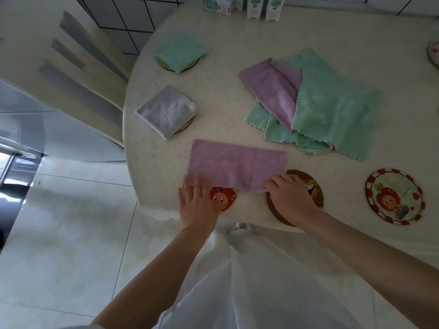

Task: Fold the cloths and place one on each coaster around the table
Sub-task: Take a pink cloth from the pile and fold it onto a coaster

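A purple cloth (pixel 235 162), folded once into a long strip, lies flat near the table's front edge. My left hand (pixel 196 201) rests with spread fingers at its near left corner, beside a red cartoon coaster (pixel 224 199) that the cloth partly covers. My right hand (pixel 288 192) pinches the cloth's near right corner over a brown coaster (pixel 313 186). A folded green cloth (pixel 179 49) and a folded grey-white cloth (pixel 167 111) each sit on a coaster at the left. A loose pile of green and purple cloths (pixel 316 105) lies mid-table.
A red-rimmed picture coaster (pixel 394 197) lies bare at the front right, and another coaster (pixel 434 53) peeks in at the far right edge. Several cartons (pixel 254 5) stand at the back. A chair (pixel 78 74) stands left of the round table (pixel 237 34).
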Demonstrator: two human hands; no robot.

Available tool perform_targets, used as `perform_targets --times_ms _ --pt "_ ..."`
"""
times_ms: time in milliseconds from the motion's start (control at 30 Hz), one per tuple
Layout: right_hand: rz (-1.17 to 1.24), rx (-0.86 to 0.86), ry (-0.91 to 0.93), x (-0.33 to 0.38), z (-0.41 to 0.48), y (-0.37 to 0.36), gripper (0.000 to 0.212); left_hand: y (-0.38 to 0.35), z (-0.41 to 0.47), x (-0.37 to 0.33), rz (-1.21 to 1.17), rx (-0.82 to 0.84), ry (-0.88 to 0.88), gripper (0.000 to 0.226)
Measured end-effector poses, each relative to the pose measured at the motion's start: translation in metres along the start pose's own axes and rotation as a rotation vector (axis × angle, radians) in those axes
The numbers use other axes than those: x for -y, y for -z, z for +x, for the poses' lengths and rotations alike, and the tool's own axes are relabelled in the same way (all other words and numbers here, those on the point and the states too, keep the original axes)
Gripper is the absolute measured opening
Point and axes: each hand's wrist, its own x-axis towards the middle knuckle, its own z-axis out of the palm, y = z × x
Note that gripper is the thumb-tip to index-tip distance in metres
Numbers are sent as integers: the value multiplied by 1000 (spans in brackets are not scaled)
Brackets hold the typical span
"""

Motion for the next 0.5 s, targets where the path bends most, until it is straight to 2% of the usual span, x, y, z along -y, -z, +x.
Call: perform_targets --times_ms 100,167,367,467,500 --pt "144 -61 29 13 -17 3 30 1 -8 -28 -38 -67 -315 75" --pt "230 -100 48 24 -25 11 20 -3 -13 -42 -91 -101 -445 75" --pt "362 -115 166 38 -39 30 13 -13 -14 -46 -81 -315 -499 50" --pt "329 -112 272 28 -36 35 23 -20 -14 -41 -44 -423 -569 37" --pt "301 -120 326 24 -34 38 19 -23 -15 -41 -34 -436 -590 36"
